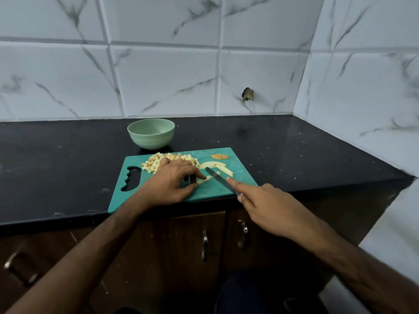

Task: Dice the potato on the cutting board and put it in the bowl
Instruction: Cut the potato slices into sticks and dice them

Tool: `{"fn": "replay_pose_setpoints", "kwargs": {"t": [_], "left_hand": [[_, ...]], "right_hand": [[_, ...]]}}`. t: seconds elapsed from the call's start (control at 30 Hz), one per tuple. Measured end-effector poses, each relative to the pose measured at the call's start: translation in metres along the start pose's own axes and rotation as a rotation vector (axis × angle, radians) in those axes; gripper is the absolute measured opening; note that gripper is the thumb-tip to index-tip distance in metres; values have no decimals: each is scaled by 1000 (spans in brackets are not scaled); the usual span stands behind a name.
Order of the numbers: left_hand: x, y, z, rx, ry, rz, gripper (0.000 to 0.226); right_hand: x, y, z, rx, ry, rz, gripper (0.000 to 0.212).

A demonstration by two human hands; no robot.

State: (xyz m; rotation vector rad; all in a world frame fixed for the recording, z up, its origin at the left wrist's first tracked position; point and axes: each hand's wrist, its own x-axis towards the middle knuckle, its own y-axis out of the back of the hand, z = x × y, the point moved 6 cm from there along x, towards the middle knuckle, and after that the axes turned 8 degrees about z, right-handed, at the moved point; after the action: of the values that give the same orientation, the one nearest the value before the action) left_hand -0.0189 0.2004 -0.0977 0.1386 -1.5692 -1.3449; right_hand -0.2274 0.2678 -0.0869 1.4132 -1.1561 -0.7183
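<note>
On a teal cutting board (213, 189) at the black counter's (68, 177) edge: left hand (170, 180) pinching a potato strip (203, 180), right hand (267, 205) gripping a knife (221, 180), forefinger along the blade. Diced potato (156, 163) heaped behind the left hand; uncut slices (215, 167), a brown peel piece (219, 156) beyond the blade. Green bowl (150, 133) behind the board.

The knife (221, 180) handle is totally swallowed by the right hand (267, 207), and part of the diced potato pile (163, 163) is blocked by the left hand (169, 185). The bowl (150, 133) bottom can't be seen
</note>
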Motion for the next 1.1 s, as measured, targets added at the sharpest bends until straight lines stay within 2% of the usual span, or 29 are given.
{"fn": "replay_pose_setpoints", "kwargs": {"t": [0.1, 0.5, 0.63, 0.97, 1.1], "left_hand": [[0, 1, 1, 5, -17, 22, 18], [-1, 5, 2, -27, -2, 28, 10], [0, 6, 2, -30, -11, 40, 9], [-1, 6, 0, -47, 4, 44, 7], [-1, 7, 0, -59, 15, 46, 8]], "right_hand": [[2, 7, 4, 26, 2, 39, 51], [0, -6, -3, -9, 11, -21, 51], [-1, 8, -1, 13, 22, 31, 51], [-11, -6, -9, -16, 37, -16, 52], [-7, 6, -7, 9, 32, 18, 51]]}}
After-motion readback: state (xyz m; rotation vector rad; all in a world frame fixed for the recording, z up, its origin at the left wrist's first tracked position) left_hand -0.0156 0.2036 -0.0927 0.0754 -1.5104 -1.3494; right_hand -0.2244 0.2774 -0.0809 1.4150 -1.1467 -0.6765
